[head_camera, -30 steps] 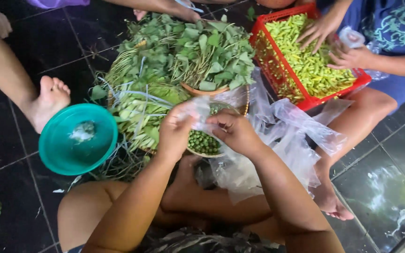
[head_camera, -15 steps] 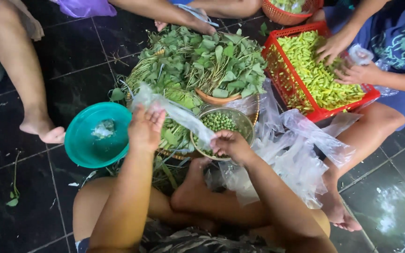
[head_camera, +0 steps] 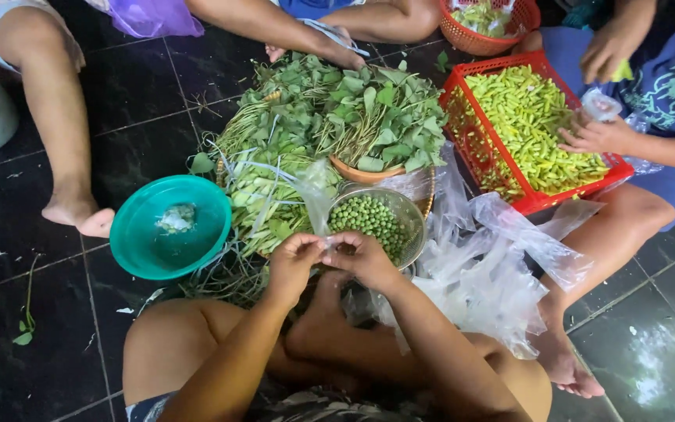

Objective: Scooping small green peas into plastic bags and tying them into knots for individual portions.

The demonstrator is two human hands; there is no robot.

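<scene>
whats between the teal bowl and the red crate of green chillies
In the head view, a heap of leafy greens and bundled stalks, then the strainer of green peas, lie between the teal bowl and the red crate.

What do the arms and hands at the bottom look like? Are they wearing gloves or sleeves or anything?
No gloves and no sleeves. The left hand and the right hand are both bare, and both arms are bare as far as the picture shows. No rings, watch or bracelets show. The fingernails look short, with no polish that can be made out.
</scene>
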